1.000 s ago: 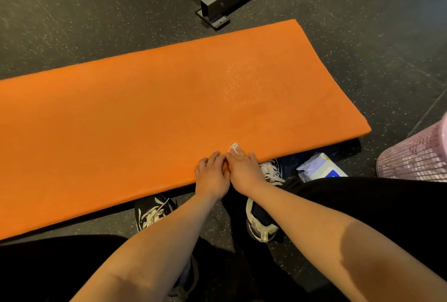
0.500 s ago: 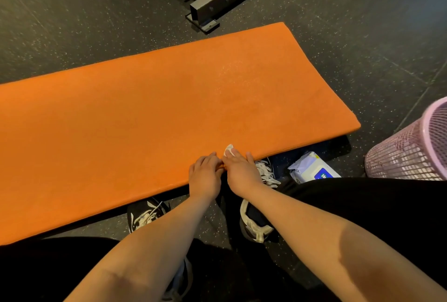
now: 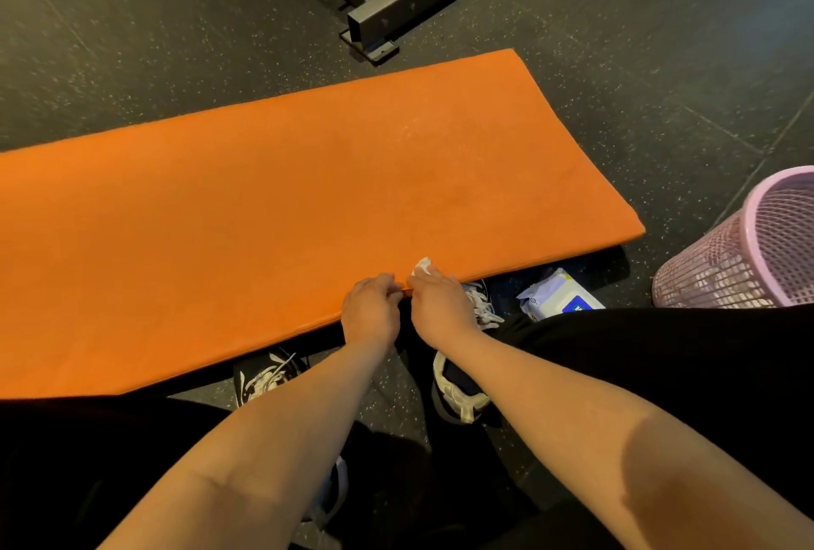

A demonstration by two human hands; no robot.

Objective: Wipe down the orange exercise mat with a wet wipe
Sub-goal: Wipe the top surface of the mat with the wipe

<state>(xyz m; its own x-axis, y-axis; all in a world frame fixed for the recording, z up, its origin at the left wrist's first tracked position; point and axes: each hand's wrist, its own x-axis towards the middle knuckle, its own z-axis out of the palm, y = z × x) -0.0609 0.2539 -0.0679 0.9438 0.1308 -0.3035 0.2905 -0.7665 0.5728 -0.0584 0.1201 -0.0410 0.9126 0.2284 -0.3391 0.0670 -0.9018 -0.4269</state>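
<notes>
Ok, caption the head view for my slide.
Left hand and right hand at the mat edge, right holding a wipe; pack, basket nearby.

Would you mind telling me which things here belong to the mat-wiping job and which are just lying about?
Job: orange mat; wet wipe, held by the right hand; left hand at the mat's near edge; wipes pack.
Lying about: pink mesh basket; metal frame.

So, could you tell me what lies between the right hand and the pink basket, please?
Head view: a laced shoe, then a white wipes pack, lie between right hand and pink basket.
</notes>
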